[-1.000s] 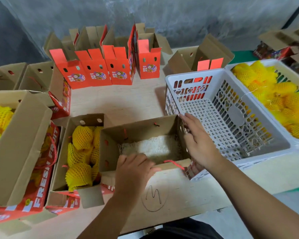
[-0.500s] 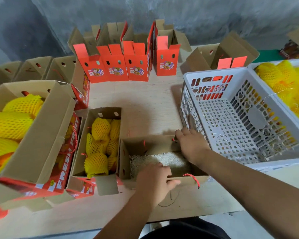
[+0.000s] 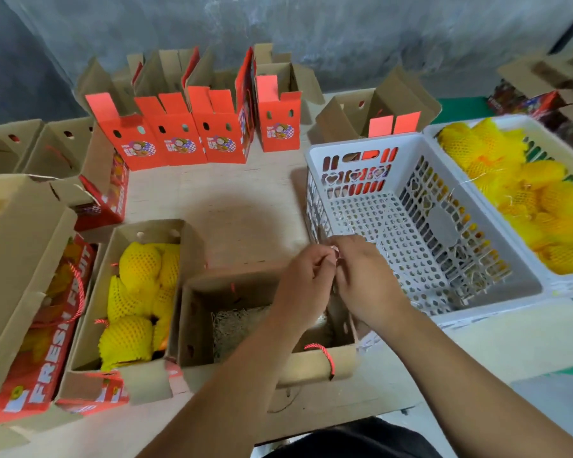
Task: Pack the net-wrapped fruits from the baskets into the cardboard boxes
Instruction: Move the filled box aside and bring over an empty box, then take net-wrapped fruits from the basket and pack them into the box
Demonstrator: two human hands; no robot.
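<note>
Hovering together above the open cardboard box (image 3: 265,328), the left hand (image 3: 303,280) and right hand (image 3: 361,276) have curled fingers that seem to pinch something small between them; it is too blurred to name. Net-wrapped fruits (image 3: 523,193) fill the far right basket (image 3: 549,276).
</note>
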